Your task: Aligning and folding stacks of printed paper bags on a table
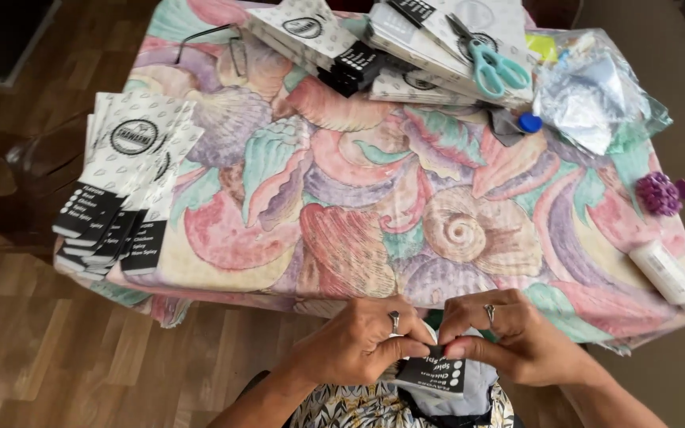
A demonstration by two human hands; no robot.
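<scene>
Hands first, nearest me at the bottom edge: left hand (362,342) and right hand (509,337) meet over my lap, just below the worktop (358,206) rim. Both sets of fingers pinch the top edge of a small paper pouch (435,374), white w/ a black printed panel; left thumb and forefinger pressed together on it, right thumb and forefinger likewise, tips nearly touching each other. Ring on each hand. Pouch hangs below the fingers, against a patterned garment; I can't tell what's under it.

Worktop carries a cloth w/ pastel seashell print. On its left edge sits a fanned stack of pouches (124,186), same white-and-black kind, overhanging the rim a bit. Right near corner: a white glue bottle (670,281) w/ red tip, lying on its side, tip toward the edge. Just beyond it, a purple flower-shaped piece (663,192).

Far side: more flat pouches (374,47) piled across the back, teal-handled scissors (491,62) lying on top of them. Right of those, a crumpled clear plastic bag (596,91), and a blue cap (530,122) beside it. Wood floor (41,357) all round.
</scene>
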